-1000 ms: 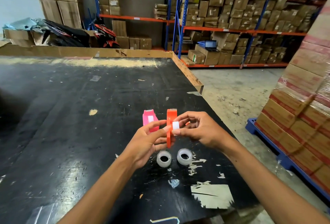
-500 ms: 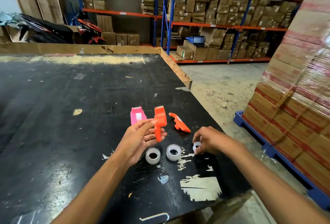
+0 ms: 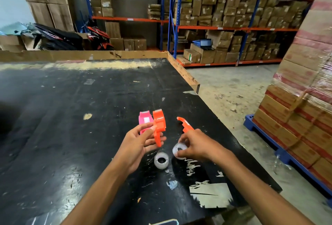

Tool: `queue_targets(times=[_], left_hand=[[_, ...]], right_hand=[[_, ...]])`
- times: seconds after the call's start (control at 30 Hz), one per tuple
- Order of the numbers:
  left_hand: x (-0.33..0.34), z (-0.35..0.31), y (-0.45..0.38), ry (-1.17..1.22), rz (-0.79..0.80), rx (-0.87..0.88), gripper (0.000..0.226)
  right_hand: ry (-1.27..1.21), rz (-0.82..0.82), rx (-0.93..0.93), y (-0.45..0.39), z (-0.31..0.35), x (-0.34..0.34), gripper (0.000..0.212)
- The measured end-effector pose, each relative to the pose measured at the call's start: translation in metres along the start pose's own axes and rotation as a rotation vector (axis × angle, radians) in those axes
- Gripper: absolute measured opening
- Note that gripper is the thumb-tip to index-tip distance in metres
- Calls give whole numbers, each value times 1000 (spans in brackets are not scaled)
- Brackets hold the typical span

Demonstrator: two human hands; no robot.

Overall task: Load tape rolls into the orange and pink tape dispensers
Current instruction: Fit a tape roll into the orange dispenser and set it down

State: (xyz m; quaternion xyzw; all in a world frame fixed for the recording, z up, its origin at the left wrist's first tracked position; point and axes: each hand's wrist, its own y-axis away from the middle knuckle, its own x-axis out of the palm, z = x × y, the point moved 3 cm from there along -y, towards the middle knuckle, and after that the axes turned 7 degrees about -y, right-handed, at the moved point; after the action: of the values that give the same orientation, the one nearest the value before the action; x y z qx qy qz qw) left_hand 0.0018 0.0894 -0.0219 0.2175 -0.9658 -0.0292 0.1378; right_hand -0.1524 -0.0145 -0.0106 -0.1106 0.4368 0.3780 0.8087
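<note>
Left hand (image 3: pixel 142 142) grips the orange dispenser (image 3: pixel 159 126) upright above the black table (image 3: pixel 71 117), thumb on its side, fingers curled under. The dispenser looks opened; its orange cover (image 3: pixel 185 125) lies apart on the table just beyond the right hand (image 3: pixel 195 145). Right hand is closed on a tape roll (image 3: pixel 177 150), pinching it at fingertips, just off or at the table surface, can't tell which. Second tape roll (image 3: pixel 161 160) sits on the table between both hands. Pink dispenser (image 3: pixel 144 120) stands behind the left hand, untouched. Risks: fingertip pinch on a slick roll could slip, and the roll could run toward the near table edge; roll put in backwards so tape feeds the wrong way; cover knocked off the table by the right wrist; loose tape end sticking to fingers.
</note>
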Motion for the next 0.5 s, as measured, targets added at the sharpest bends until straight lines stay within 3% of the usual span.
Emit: queue_targets(times=[0.1,0.17,0.5], left_hand=[[-6,-3,5,-20,-5,11,29],[-10,-4,10,-39,4,9,30],[-14,-15,26,-85,42,29,49]], right_hand=[[-469,-122,-116,1,15,-18,31],[-592,-123,-187,3,26,-21,40],[-702,15,-385,7,50,-16,50]])
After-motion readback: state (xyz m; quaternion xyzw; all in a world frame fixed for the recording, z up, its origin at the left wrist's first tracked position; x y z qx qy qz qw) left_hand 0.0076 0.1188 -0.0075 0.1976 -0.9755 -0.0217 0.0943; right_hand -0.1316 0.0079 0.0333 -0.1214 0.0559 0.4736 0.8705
